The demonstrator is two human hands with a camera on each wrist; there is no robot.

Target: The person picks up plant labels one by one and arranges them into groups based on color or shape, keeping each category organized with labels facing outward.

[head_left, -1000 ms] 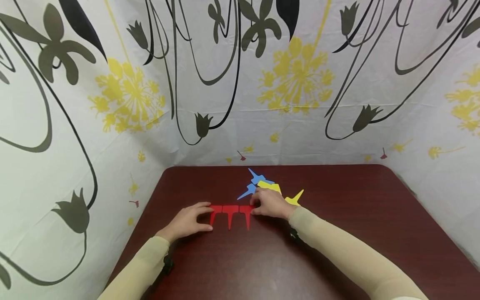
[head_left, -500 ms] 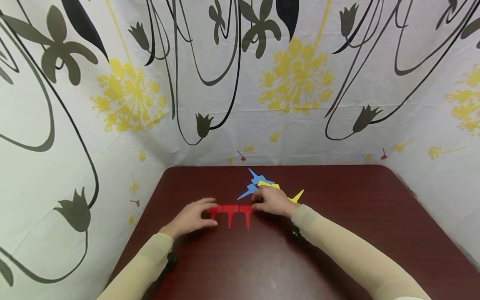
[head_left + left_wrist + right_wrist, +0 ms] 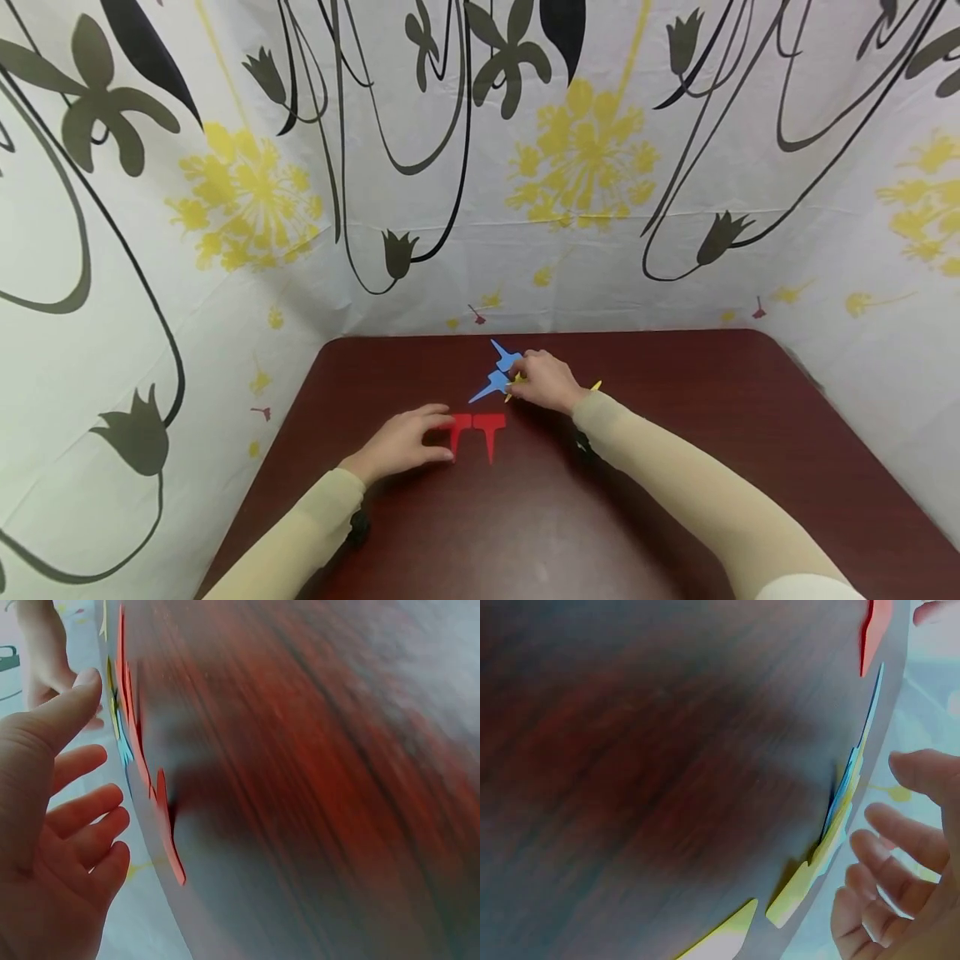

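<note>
Two red T-shaped plant labels (image 3: 489, 427) show side by side on the table, stems toward me. My left hand (image 3: 403, 442) is at the left end of this row, thumb and fingers apart, overlapping the labels in the head view. The left wrist view shows the red labels (image 3: 165, 825) edge-on beside the spread fingers. Farther back, my right hand (image 3: 546, 382) hovers close over blue labels (image 3: 495, 382) and yellow labels (image 3: 791, 896), hiding much of them. Its fingers are loosely bent, with nothing between them in the right wrist view.
The dark reddish-brown table (image 3: 675, 467) has rounded far corners. A white curtain (image 3: 600, 283) with a printed plant pattern hangs behind it and along both sides. A yellow label tip (image 3: 596, 386) pokes out beyond the right wrist.
My right hand has moved from the red row's right end, back over the blue and yellow labels. The left hand has slid right, covering more of the red row. The head view has shifted slightly.
</note>
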